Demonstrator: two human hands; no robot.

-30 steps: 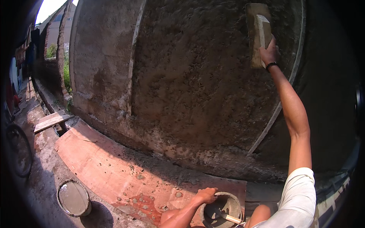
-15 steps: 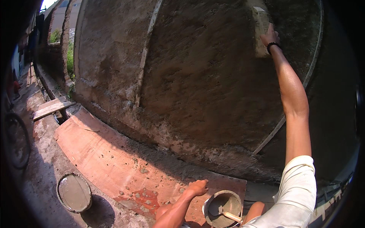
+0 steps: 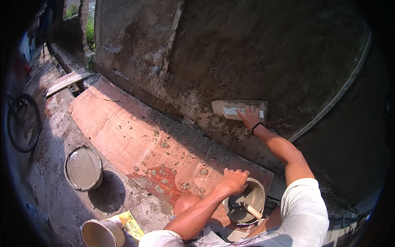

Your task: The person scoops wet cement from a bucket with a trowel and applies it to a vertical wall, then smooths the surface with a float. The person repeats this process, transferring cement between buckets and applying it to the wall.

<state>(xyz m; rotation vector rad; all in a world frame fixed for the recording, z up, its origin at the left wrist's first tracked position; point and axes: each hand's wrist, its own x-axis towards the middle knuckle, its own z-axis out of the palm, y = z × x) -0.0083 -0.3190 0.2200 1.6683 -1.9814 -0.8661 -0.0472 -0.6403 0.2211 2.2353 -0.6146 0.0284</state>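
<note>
My right hand [image 3: 249,117] is wrapped round the pale handle of a plastering float [image 3: 219,108], a flat rectangular board. The float lies against the dark, wet plastered wall [image 3: 247,53], low down near its foot. My left hand [image 3: 235,182] is closed in a loose fist beside the rim of a mortar bucket [image 3: 258,192]. Nothing shows in its fingers, though the palm is turned away. Inside that bucket rests a tool with a wooden handle [image 3: 253,211], its head partly sunk in grey mortar.
A reddish sheet of board [image 3: 123,127], spotted with mortar lumps, runs along the wall's foot. Left of it stands a bucket full of grey mortar [image 3: 83,168]. A cream bucket [image 3: 116,231] is at lower left. Narrow strips [image 3: 343,88] stand on the wall. A wheel [image 3: 24,123] is far left.
My right hand has brought the float down from high on the wall to near its foot, turning it from upright to level. My left fist now appears closer to the bucket rim. The view has shifted.
</note>
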